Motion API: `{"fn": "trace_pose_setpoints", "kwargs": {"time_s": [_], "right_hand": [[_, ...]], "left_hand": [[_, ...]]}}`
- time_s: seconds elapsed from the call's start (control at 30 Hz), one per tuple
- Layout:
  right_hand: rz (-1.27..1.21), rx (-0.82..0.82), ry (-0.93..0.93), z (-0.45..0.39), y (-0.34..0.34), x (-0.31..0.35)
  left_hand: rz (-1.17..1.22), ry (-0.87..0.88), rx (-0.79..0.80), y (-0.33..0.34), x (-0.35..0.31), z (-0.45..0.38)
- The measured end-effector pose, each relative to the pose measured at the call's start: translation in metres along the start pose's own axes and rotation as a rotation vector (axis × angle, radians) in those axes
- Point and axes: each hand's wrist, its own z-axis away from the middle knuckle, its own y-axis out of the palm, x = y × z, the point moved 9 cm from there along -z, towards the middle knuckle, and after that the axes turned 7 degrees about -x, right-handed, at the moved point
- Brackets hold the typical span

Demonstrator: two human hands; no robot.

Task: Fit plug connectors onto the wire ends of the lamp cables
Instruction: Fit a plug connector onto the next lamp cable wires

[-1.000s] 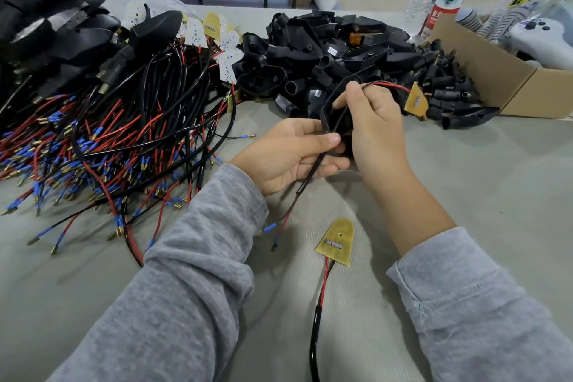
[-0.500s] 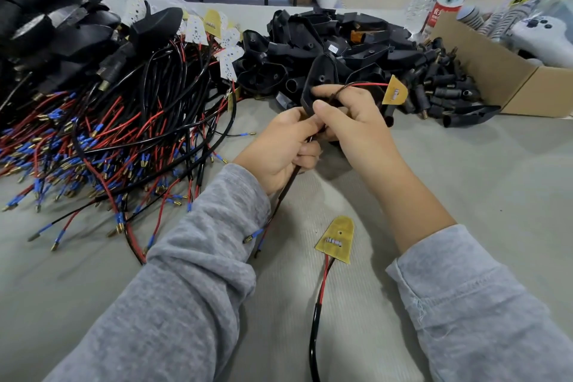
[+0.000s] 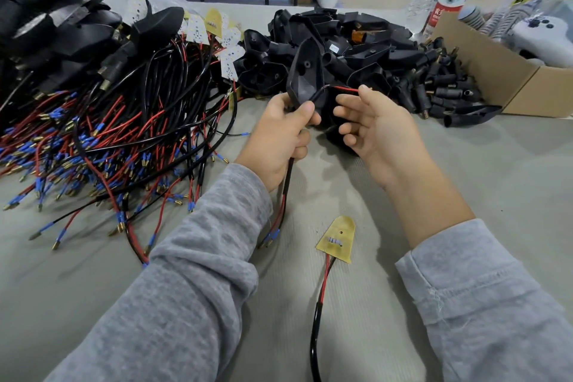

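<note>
1. Gripped in the left hand (image 3: pixel 279 136): a black sheathed lamp cable (image 3: pixel 286 183), thumb and fingers curled round it, with a black moulded plastic lamp housing (image 3: pixel 305 71) standing upright just above the fist.
2. Drawn further through since a second ago: more of the cable's tail, now hanging below the left fist towards the near side, its blue-sleeved, brass-tipped wire ends (image 3: pixel 269 237) brushing the grey cloth-covered table (image 3: pixel 496 170).
3. Lifted and turned on edge over the same second: the housing, earlier lying lower between both palms.
4. Let go by the right hand (image 3: pixel 372 130): fingers now spread and relaxed, palm up, holding nothing except perhaps the short red wire (image 3: pixel 344 89) passing just behind the fingertips; contact there too small to tell.
5. No longer seen: the small yellow tab carried at the right fingertips half a second ago, possibly tucked behind the housing.
6. Unmoved on the near table: a second yellow shield-shaped circuit board (image 3: pixel 336 239) with its own red-and-black lead.
7. Waiting at far right: a heap of black cylindrical plug connectors (image 3: pixel 440 90), beside a brown cardboard box (image 3: pixel 496 71); at left, a tangle of red and black cables (image 3: pixel 108 139).
8. Judged stage: cable threaded, wire ends free and reachable, plug connector not yet fitted.
</note>
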Motion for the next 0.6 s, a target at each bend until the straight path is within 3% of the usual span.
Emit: {"fn": "trace_pose_setpoints", "kwargs": {"time_s": [0.2, 0.43, 0.6], "right_hand": [[0.098, 0.082, 0.029, 0.001, 0.005, -0.006], [-0.233, -0.063, 0.114, -0.003, -0.007, -0.008], [-0.205, -0.159, -0.066, -0.005, -0.021, 0.009]], "left_hand": [[0.074, 0.052, -0.045, -0.008, -0.008, -0.002], [-0.003, 0.005, 0.035, -0.001, -0.002, -0.002], [-0.115, -0.094, 0.198, 0.015, 0.015, 0.005]]}}
